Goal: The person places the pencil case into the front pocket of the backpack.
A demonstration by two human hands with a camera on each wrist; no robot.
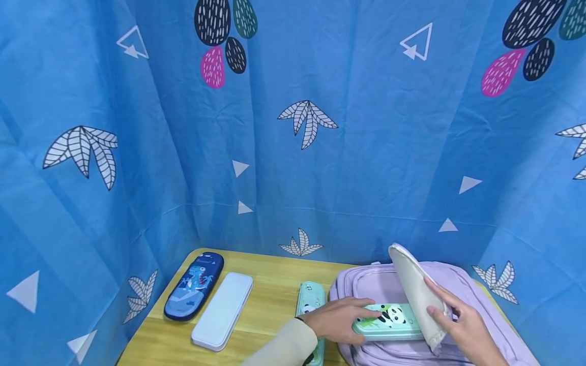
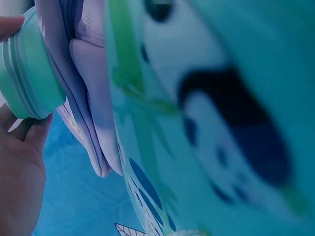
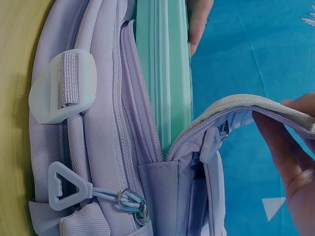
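A mint-green pencil case point(image 1: 398, 325) with pandas on it is partly inside the front pocket of a lilac backpack point(image 1: 373, 284). My left hand point(image 1: 333, 321) grips its left end, with thumb and fingers on opposite sides in the left wrist view. The case's right end is hidden behind the pocket's pale-lined flap point(image 1: 412, 287). My right hand point(image 1: 464, 325) pinches the edge of that flap and holds it away from the bag. From the right wrist, the zipped side of the mint pencil case point(image 3: 172, 73) shows between the pocket's zipper edges.
A second mint panda case point(image 1: 311, 294) lies left of the backpack, partly under my left forearm. Farther left on the wooden table point(image 1: 270, 274) lie a white case point(image 1: 224, 310) and a dark blue dinosaur case point(image 1: 194, 287). A blue patterned curtain point(image 1: 293, 183) surrounds the table.
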